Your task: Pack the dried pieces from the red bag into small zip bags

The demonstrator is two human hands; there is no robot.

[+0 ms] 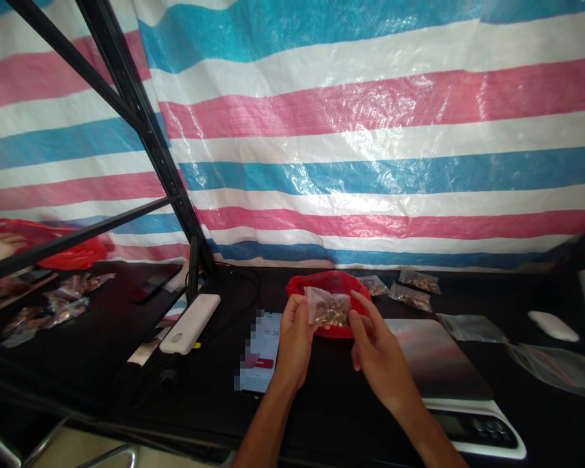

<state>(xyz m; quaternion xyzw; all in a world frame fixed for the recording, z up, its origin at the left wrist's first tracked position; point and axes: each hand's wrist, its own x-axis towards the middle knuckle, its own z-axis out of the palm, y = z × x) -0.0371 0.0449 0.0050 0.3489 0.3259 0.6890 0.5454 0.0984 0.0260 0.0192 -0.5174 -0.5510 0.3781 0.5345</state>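
A small clear zip bag [330, 308] with brownish bits in its lower part is held up between both hands. My left hand [295, 335] pinches its left edge, and my right hand [373, 338] grips its right side with thumb and fingers. What the bits are I cannot make out. Just behind the zip bag sits an open red plastic bag [305, 282], partly hidden by it and by my fingers. To the left of my left wrist lies a phone [266, 351] with a lit screen. Under my right forearm's far side is a kitchen scale [439, 361] with a metal plate.
Several filled zip bags [410, 298] lie at the back right. Flat clear bags [560, 367] and a white mouse-shaped object [553, 325] are further right. A white power bank [191, 323] is at left. Beyond the black frame [151, 136], another person's hand [0, 246] is by a red bag [73, 250].
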